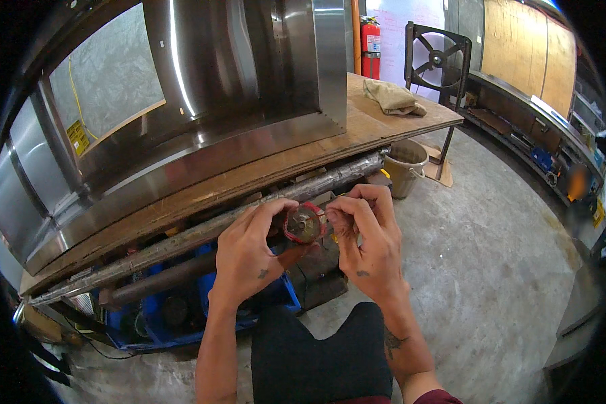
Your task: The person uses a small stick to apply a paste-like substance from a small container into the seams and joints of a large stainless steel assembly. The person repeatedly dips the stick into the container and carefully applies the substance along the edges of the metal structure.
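My left hand grips a small round thing between thumb and fingers, in front of the workbench edge. It has a red, ragged-looking rim and a dull grey-brown face with a hub-like middle; its exact kind I cannot make out. My right hand is closed in a pinch just beside the red rim on its right side. Whatever lies between those fingertips, if anything, is too small to tell. Above and beyond my hands, a large shiny sheet-metal frame with a rectangular opening rests on the wooden workbench.
Blue bins and a long metal pipe sit under the bench. A beige cloth lies on its right end, above a bucket. Farther back stand a black-framed fan, a red fire extinguisher and a low shelf.
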The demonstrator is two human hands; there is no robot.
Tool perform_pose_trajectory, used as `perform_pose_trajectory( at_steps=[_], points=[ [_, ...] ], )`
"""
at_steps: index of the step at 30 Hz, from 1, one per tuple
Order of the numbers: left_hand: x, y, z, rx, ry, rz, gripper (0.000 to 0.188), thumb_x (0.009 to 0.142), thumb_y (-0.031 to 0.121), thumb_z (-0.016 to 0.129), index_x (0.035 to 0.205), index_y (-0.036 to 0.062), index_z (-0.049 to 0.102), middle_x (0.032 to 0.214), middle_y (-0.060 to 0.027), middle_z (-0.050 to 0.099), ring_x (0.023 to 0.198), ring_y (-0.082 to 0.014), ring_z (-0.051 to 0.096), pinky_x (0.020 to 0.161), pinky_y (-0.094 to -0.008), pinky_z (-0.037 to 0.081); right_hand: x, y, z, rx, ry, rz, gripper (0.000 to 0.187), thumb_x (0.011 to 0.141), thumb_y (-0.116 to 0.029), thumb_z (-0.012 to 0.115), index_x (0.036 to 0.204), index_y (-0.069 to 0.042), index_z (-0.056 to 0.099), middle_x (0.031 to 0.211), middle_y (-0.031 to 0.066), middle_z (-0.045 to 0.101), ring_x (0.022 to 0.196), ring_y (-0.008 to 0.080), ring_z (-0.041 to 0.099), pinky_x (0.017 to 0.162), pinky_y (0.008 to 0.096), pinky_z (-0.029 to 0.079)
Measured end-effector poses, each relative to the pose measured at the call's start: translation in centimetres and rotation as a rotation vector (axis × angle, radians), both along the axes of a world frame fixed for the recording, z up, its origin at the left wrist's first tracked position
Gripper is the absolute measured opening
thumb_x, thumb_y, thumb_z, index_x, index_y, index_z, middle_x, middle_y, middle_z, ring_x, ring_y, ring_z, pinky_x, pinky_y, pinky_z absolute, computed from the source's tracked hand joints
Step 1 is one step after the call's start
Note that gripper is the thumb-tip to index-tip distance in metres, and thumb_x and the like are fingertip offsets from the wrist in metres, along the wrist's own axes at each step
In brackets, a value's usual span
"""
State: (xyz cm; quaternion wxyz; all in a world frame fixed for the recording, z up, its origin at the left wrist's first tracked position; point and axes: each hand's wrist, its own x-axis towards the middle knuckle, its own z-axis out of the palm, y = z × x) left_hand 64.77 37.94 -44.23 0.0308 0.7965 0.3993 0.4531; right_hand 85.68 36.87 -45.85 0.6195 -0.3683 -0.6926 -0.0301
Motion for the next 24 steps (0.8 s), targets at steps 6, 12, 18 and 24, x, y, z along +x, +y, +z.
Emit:
perform_pose_trajectory(
  at_steps=[6,12,18,24],
  points=[
    [-0.5,0.3,-0.1,0.063,0.059,0.022,0.066,0.079,0.033,0.104,0.134,0.0127,0.073,0.12,-0.0111,0.082,0.111,-0.0345,0.08,0.094,-0.0436,0.063,-0.1,0.5,0.2,0.053,-0.022,0.013,0.014,0.101,-0.001,0.081,0.114,-0.003,0.077,0.114,0.0135,0.063,0.091,0.0301,0.072,0.077,0.041,0.059],
    [0.0,0.7,0.1,0.059,0.053,0.037,0.073,0.071,0.025,0.11,0.133,0.0099,0.074,0.121,-0.0127,0.082,0.11,-0.0296,0.082,0.096,-0.0403,0.064,1.1,0.9,2.1,0.121,0.08,0.031,0.012,0.103,-0.002,0.08,0.114,-0.004,0.075,0.112,0.0122,0.065,0.087,0.0232,0.066,0.074,0.0327,0.055],
    [0.2,-1.0,1.8,-0.208,-0.082,0.068,0.074,0.073,0.025,0.11,0.136,0.0099,0.074,0.123,-0.011,0.083,0.11,-0.0267,0.082,0.098,-0.0387,0.064,2.4,-0.1,6.9,-0.205,0.305,0.264,0.006,0.11,-0.004,0.074,0.113,0.0,0.072,0.112,0.0131,0.066,0.093,0.017,0.064,0.079,0.028,0.054],
    [-0.1,-1.8,6.1,-0.42,-0.208,0.073,0.074,0.079,0.023,0.107,0.142,0.0108,0.069,0.125,-0.0122,0.082,0.111,-0.0262,0.082,0.099,-0.0387,0.065,2.0,-2.1,12.6,-0.574,0.597,0.438,0.013,0.119,-0.012,0.064,0.125,0.0,0.063,0.109,0.0093,0.067,0.089,0.0126,0.063,0.076,0.0267,0.053]
  ],
)
